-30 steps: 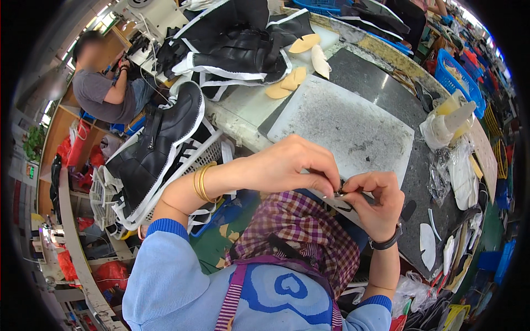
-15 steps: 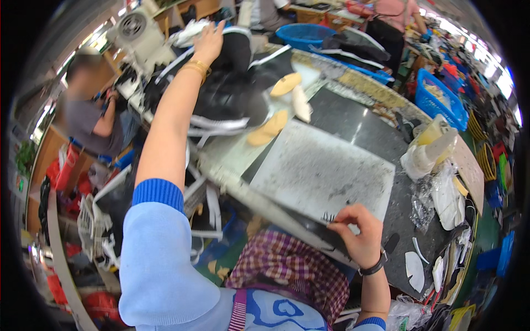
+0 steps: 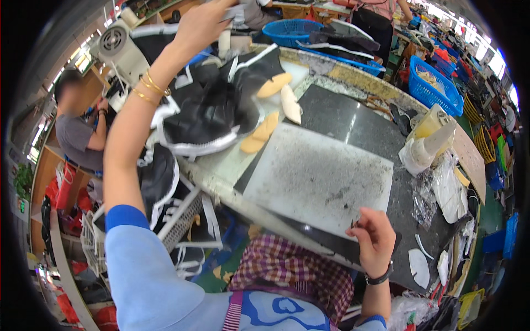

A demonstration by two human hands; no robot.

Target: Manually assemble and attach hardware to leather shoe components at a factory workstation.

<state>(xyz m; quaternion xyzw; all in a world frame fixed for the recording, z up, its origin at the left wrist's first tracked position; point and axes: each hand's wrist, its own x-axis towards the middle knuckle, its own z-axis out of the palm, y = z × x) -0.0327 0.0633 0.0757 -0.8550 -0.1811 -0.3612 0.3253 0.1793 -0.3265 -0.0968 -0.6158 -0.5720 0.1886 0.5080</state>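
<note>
My left hand [image 3: 205, 26] reaches out over the far left end of the table, near the top edge of the view. Its fingers are blurred and partly cut off, so whether they hold anything cannot be told. Below it lies a pile of black pieces with white edging [image 3: 204, 110]. By the near right corner of a smudged white board [image 3: 326, 176], my right hand [image 3: 376, 243] is closed in a pinch on a small dark object [image 3: 353, 223], too small to name. Beige curved pads [image 3: 262, 132] and a white pad [image 3: 290, 103] rest between the pile and the board.
At the right stand a plastic-wrapped white cone [image 3: 433, 143] and crumpled clear plastic [image 3: 422, 201]. Blue baskets [image 3: 436, 91] line the far side. A grey machine [image 3: 118, 47] and a seated person [image 3: 80, 121] are at the left. A wire basket [image 3: 182, 220] hangs beside the table's near edge.
My left hand has moved farther out and up from the black pile, toward the top edge. My right hand has shifted slightly right, still pinching. The view has shifted a little.
</note>
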